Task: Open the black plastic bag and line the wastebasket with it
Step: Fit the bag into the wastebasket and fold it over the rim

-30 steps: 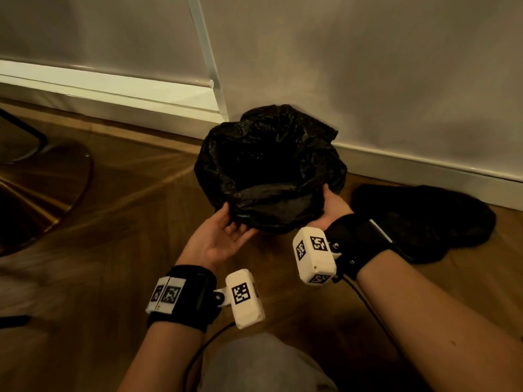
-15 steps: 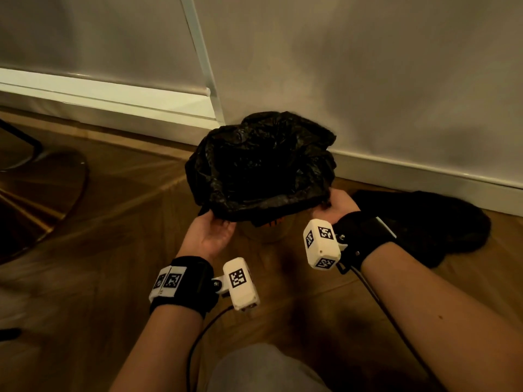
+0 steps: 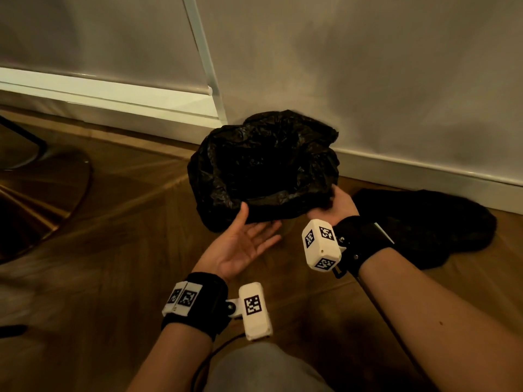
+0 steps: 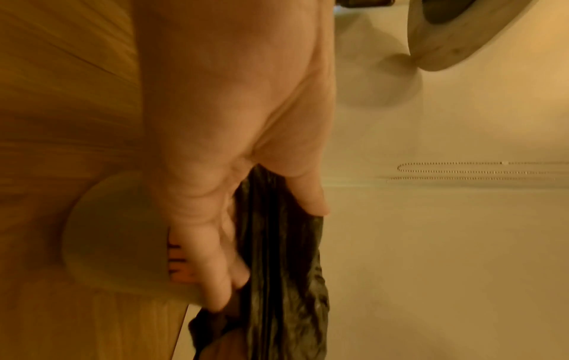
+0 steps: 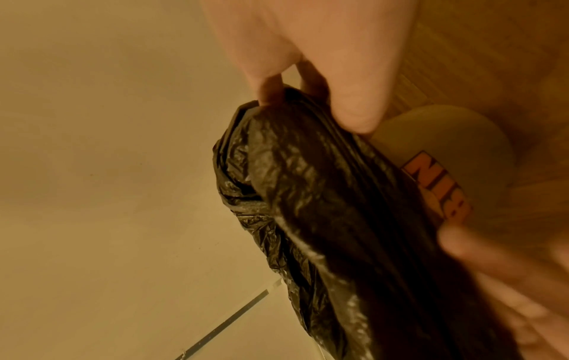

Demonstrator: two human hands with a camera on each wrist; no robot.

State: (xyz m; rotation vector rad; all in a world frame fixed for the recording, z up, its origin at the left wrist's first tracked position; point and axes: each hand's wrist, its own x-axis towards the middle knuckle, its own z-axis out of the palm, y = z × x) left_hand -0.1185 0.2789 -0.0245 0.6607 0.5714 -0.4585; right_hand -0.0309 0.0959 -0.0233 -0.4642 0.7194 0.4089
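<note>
The black plastic bag (image 3: 263,171) is draped, mouth up and crumpled, over the wastebasket by the wall, which it hides in the head view. The wrist views show the wastebasket as a pale round tub (image 5: 462,146) with orange letters, also low beside my fingers (image 4: 107,231). My left hand (image 3: 259,222) lies palm up under the bag's near edge, fingers straight, thumb touching the plastic (image 4: 277,243). My right hand (image 3: 329,199) pinches the bag's near right rim (image 5: 307,194) between thumb and fingers.
A dark soft heap (image 3: 424,227) lies on the wooden floor right of the wastebasket. A white baseboard (image 3: 424,168) and wall stand behind it. A white pole (image 3: 203,60) rises at the back. A shiny chair base (image 3: 42,199) is at the left.
My left hand has let go of the bag's near edge and turned palm up with straight fingers. The bag's near edge has come down over the wastebasket. The right hand keeps its hold.
</note>
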